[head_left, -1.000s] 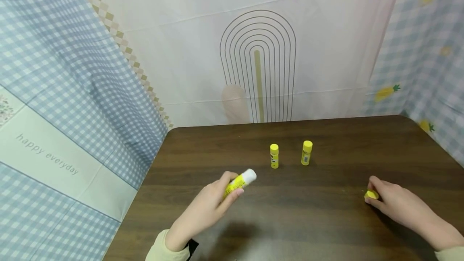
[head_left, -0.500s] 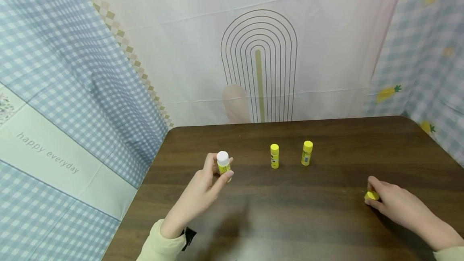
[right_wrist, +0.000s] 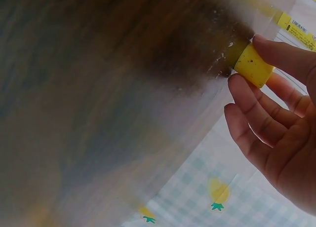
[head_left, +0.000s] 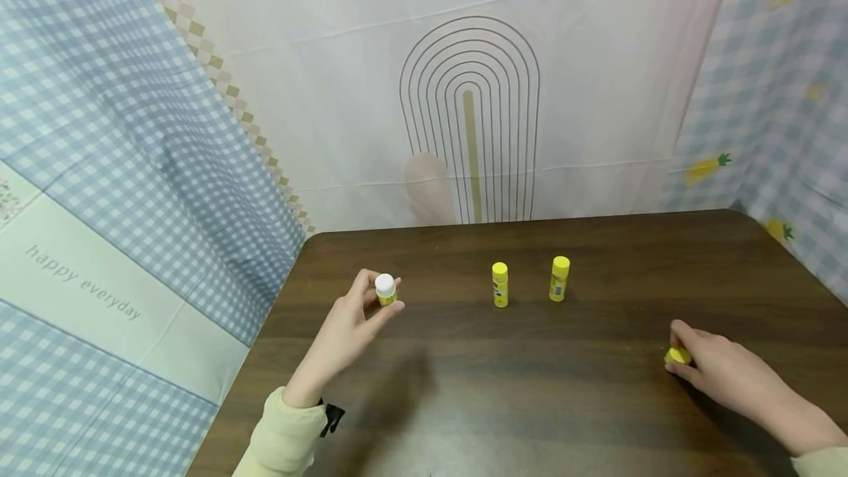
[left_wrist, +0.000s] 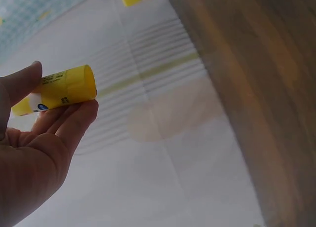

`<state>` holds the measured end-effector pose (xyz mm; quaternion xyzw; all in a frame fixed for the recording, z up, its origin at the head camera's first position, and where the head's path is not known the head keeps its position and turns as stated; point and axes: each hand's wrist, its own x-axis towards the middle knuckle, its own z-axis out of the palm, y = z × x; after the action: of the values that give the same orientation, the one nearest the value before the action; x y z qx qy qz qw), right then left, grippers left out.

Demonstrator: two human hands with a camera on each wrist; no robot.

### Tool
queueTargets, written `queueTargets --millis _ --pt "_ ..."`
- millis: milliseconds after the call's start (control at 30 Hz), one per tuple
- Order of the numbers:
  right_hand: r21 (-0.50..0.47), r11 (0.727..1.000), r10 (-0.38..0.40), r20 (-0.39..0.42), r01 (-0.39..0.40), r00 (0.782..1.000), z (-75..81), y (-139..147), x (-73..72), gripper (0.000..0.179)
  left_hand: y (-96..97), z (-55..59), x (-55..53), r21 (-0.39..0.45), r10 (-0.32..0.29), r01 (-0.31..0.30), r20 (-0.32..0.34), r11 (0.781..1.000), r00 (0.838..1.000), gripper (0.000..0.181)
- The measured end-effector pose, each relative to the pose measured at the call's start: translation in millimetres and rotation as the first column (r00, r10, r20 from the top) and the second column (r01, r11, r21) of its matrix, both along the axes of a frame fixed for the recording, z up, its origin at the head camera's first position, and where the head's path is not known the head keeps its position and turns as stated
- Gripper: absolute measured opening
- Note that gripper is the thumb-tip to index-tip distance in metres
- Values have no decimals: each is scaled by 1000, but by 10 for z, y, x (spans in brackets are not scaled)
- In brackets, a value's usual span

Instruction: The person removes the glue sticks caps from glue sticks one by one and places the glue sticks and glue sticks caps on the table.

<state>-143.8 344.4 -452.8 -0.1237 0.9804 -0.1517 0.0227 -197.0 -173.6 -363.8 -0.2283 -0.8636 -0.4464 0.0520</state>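
Note:
My left hand (head_left: 347, 328) holds a yellow glue stick (head_left: 386, 291) above the left part of the table, its uncapped white end turned up toward the head camera. In the left wrist view, thumb and fingers grip the yellow body of this glue stick (left_wrist: 69, 86), with its round base facing right. Over on the right, my right hand (head_left: 725, 374) pinches a small yellow cap (head_left: 677, 356) down at the tabletop. The right wrist view shows this cap (right_wrist: 253, 65) between thumb and fingertips, one end against the wood.
Two capped yellow glue sticks stand upright on the dark wooden table (head_left: 397, 256), one left of centre (head_left: 500, 285) and one right of it (head_left: 559, 280). A pale patterned cloth (head_left: 318, 109) hangs behind the table's back edge, and blue checked cloth (head_left: 132, 94) hangs on the left.
My left hand has moved left and away from me, and the glue stick has turned from slanting right to standing white end up. The right hand stays with the cap.

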Motion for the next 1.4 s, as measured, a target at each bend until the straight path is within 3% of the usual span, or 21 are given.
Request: queueTargets --millis 167,367,500,900,1100,1400 --pt "-5 1000 2 9 -2 1000 -2 16 4 30 -109 -165 -165 -45 -1 5 91 999 996 30" --pt "-19 1000 12 0 -12 1000 -16 13 14 30 -293 -435 -422 -54 -8 20 211 998 977 32" --pt "-24 1000 17 -6 -17 1000 -26 1 9 31 -404 -563 -515 -61 -27 45 258 997 966 32" --pt "-29 999 25 -3 -25 1000 0 -1 2 33 -528 -741 -593 -65 -86 115 348 991 933 29" --pt "-16 999 28 -31 -28 999 -4 -9 -7 34 -558 -812 -619 -61 -110 141 357 988 927 28" --pt "13 1000 4 -6 -4 1000 16 -14 -2 33 -594 -861 -648 -40 -91 115 377 993 922 26"
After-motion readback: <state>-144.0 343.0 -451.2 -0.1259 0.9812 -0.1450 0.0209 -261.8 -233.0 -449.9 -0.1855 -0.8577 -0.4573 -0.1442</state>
